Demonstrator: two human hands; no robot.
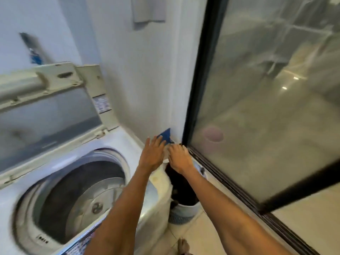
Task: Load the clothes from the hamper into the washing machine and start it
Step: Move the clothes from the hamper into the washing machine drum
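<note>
Both of your arms are reaching forward past the right side of the white top-loading washing machine (117, 144), whose lid (49, 100) is standing open and tilted back against the far wall. The round steel drum (86, 196) is showing beneath it, and motion blur is making it impossible to tell whether any laundry is lying inside.

Your left hand (152, 153) is hovering with its fingers stretched out nearly straight, the fingertips lying against a blue piece of fabric (166, 135) that is poking up near the corner where the wall is meeting the black-framed sliding glass door (257, 107). Your right hand (179, 157) is sitting just beside the left one, its fingers curling downward over a pale cloth; the blur is keeping you from telling whether that grip is actually closing on the cloth or only resting on it.

The white round plastic hamper with a grey-blue lattice base (184, 210) is standing on the tiled floor, wedged between the machine's right side and the door track, directly under your right forearm. Dark clothes (181, 186) are filling it up to the rim
</note>
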